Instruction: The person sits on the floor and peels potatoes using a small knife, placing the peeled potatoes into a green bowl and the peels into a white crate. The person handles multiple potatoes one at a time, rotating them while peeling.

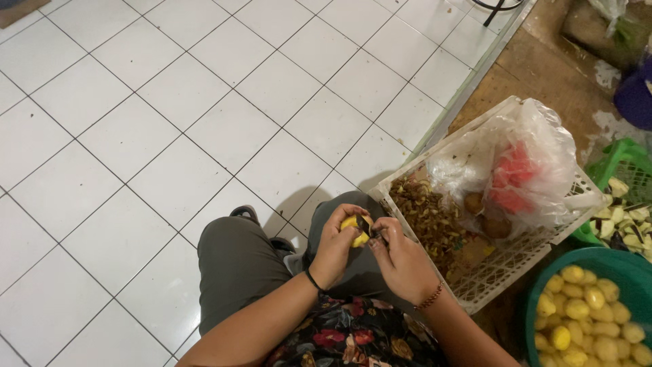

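My left hand (pixel 337 243) grips a small yellow potato (pixel 356 230) over my lap. My right hand (pixel 401 257) is closed against the potato's right side, with a small dark tool, probably a peeler or knife (pixel 375 237), in its fingers; most of the tool is hidden. Part of the potato shows bare yellow flesh. A dark band is on my left wrist and a beaded bracelet on my right. I sit on a white tiled floor in grey trousers.
A white plastic crate (pixel 508 268) to my right holds brown peelings (pixel 424 216), a few unpeeled potatoes and a clear plastic bag (pixel 516 163). A green basin (pixel 601 261) of several peeled yellow potatoes sits at the lower right. A green basket (pixel 625 163) stands behind it.
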